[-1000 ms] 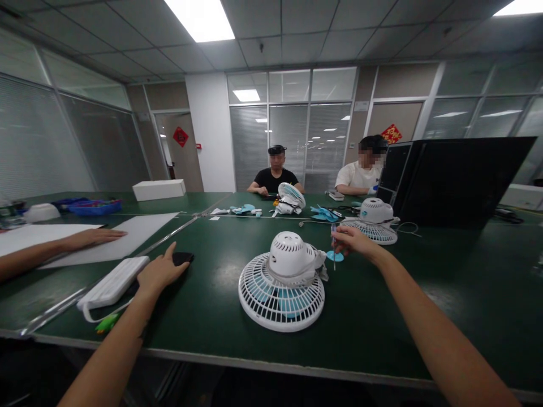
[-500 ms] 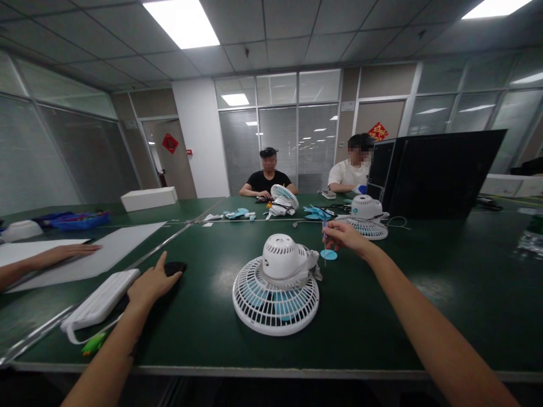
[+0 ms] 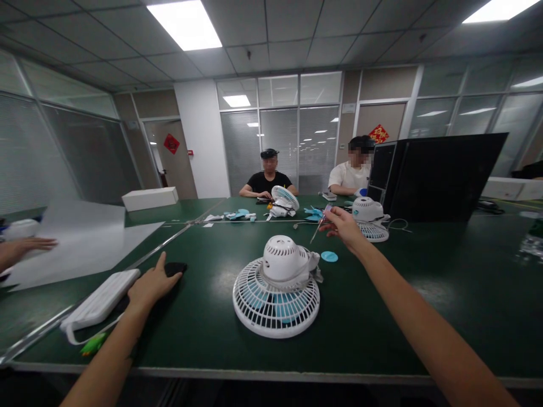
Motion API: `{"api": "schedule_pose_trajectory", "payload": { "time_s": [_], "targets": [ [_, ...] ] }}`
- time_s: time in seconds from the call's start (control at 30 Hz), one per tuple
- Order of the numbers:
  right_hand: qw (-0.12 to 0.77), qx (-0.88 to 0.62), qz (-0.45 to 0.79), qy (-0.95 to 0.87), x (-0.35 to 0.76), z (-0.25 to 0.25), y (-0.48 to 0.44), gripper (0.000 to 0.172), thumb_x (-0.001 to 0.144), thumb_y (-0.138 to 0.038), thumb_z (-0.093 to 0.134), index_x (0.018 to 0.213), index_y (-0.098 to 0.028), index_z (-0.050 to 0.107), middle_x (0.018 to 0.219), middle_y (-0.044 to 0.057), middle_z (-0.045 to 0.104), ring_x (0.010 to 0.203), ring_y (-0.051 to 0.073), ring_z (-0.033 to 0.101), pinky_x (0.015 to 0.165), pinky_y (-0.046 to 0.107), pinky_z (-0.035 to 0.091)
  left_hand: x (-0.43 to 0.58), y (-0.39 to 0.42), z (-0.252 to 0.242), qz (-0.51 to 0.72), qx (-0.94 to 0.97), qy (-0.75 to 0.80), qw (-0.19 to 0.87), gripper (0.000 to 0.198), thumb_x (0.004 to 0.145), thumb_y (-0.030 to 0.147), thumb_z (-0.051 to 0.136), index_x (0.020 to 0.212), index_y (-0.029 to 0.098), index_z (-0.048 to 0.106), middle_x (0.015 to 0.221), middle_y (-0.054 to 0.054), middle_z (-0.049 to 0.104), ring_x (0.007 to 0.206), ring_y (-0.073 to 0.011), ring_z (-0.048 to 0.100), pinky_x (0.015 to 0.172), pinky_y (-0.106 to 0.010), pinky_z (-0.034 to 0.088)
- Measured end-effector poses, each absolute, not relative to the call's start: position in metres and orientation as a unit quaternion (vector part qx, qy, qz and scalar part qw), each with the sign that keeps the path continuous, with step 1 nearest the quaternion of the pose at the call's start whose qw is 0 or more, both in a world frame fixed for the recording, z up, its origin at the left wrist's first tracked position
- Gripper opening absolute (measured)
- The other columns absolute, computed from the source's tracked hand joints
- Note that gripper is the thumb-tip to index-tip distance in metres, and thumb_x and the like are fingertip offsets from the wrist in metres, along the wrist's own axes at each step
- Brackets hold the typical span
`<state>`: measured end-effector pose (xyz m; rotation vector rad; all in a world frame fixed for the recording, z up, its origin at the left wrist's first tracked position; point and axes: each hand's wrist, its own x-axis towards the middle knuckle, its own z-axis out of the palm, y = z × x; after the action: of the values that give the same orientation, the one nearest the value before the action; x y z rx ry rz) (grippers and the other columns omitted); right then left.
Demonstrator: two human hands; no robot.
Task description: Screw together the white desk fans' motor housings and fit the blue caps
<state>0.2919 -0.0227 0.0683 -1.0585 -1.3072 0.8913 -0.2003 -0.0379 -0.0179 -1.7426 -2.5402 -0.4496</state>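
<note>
A screwdriver (image 3: 315,233) with a thin metal shaft is pinched in my right hand (image 3: 343,227), its tip slanting down to the left above the table. Below that hand lies a round light-blue disc (image 3: 330,256). In front of me a white fan (image 3: 283,260) rests face down on its grille, with blue blades visible inside and a bundled cord at its right side. My left hand (image 3: 153,284) lies on the table at the left, index finger and thumb stretched out, over a flat black item (image 3: 175,268) whose kind I cannot make out.
Left of my arm lie a white power strip (image 3: 102,299) and a small green object (image 3: 94,343). More fans (image 3: 368,217) and blue parts sit farther back. A large black computer case (image 3: 441,178) stands right. At far left, a co-worker's hand (image 3: 34,245) is by white sheets (image 3: 102,249).
The screwdriver has gone from upright to slanted, its tip lifted off to the left of the blue disc. At the left, a white sheet has been raised. My left hand stays put.
</note>
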Motion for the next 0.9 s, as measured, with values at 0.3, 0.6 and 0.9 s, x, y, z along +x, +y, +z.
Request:
{"api": "schedule_pose_trajectory", "payload": {
  "time_s": [0.3,0.6,0.9],
  "targets": [
    [0.612,-0.319,0.244,-0.681,0.229,0.101,-0.037,0.035,0.09,-0.055,0.049,0.102,-0.024,0.039,0.062,-0.005,0.064,0.046,0.014,0.064,0.037,0.019,0.038,-0.19,-0.044,-0.008,-0.114,-0.541,-0.833,-0.016,0.086,0.089,0.053,0.042,0.156,0.009,0.013,0.142,-0.026,0.051,0.124,-0.0451,0.055,0.099,-0.056,0.045],
    [0.546,-0.337,0.087,-0.762,0.213,0.092,-0.04,0.017,0.098,-0.039,0.039,0.103,-0.023,0.038,0.06,-0.007,0.06,0.042,0.011,0.059,0.046,0.021,0.042,-0.193,-0.041,-0.01,-0.115,-0.539,-0.834,-0.011,0.087,0.087,0.054,0.043,0.156,0.011,0.014,0.141,-0.025,0.053,0.122,-0.0454,0.056,0.097,-0.056,0.047],
    [0.527,-0.338,0.089,-0.775,0.211,0.09,-0.041,0.012,0.099,-0.032,0.04,0.105,-0.022,0.037,0.061,-0.006,0.061,0.044,0.012,0.06,0.05,0.024,0.044,-0.191,-0.044,-0.008,-0.11,-0.542,-0.833,-0.015,0.085,0.089,0.054,0.042,0.157,0.013,0.01,0.143,-0.025,0.05,0.122,-0.0458,0.056,0.097,-0.056,0.046]
  ]
}}
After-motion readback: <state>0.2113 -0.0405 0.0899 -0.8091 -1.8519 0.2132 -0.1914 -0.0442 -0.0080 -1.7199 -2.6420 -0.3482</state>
